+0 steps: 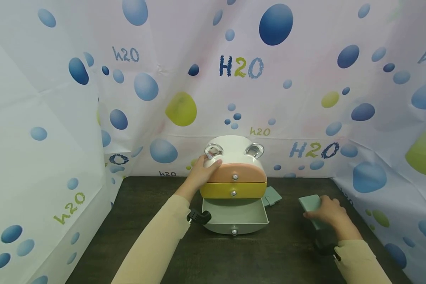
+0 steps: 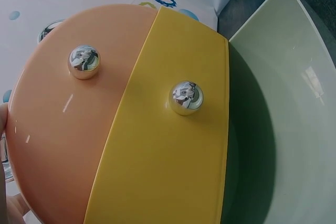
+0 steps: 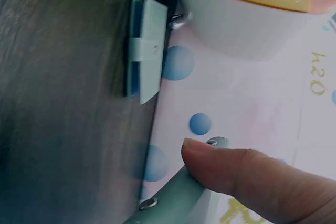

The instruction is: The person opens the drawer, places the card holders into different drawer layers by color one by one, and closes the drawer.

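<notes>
A small drawer cabinet (image 1: 230, 152) with a white top and two silver ring ears stands on the table. Its orange drawer (image 2: 58, 129) and yellow drawer (image 2: 157, 145) are closed. The green bottom drawer (image 1: 234, 211) is pulled out, and no contents show in it. My left hand (image 1: 200, 173) holds the cabinet's upper left side, the thumb along the orange drawer's top edge. Off to the right, my right hand (image 1: 328, 213) grips a long pale green case (image 1: 310, 203) with small metal fittings, the thumb (image 3: 236, 169) pressed on it.
Beside the cabinet's right side, a small pale green snap wallet (image 1: 271, 196) lies on the dark table (image 1: 149, 221). White sheeting (image 1: 213, 102) with blue and green spots hangs behind the table and along both sides.
</notes>
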`<state>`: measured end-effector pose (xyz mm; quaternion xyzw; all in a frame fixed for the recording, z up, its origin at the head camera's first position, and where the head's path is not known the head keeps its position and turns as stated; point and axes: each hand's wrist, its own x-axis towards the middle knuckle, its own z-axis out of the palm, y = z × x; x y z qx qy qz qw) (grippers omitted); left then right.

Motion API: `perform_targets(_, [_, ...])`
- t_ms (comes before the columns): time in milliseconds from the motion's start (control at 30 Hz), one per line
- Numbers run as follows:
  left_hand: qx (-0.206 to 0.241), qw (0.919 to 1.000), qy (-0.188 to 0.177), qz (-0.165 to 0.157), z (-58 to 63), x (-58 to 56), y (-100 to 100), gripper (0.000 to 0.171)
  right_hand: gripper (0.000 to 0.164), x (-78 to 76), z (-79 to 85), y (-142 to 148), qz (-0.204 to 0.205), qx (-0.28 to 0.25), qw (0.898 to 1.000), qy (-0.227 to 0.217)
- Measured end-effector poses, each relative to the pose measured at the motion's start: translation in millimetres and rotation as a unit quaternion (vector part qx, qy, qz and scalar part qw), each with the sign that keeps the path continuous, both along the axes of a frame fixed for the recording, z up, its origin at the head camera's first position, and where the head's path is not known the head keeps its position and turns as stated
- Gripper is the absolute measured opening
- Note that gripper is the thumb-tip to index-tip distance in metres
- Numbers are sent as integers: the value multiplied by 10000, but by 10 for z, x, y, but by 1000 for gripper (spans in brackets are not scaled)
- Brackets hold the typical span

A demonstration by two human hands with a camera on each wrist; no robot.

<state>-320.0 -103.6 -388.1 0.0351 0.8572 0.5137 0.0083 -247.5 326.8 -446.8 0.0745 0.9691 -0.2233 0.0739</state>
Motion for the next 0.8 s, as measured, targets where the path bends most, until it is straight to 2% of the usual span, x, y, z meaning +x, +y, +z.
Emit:
perform_targets(433, [7,10000,-24,-18,14,17,-2,94,106,74,338,-297,48,-90,9987,504])
perform_targets(800, [61,10000,1,-45,-32,-16,-5,94,109,162,500,-526,12,-166,9961,863])
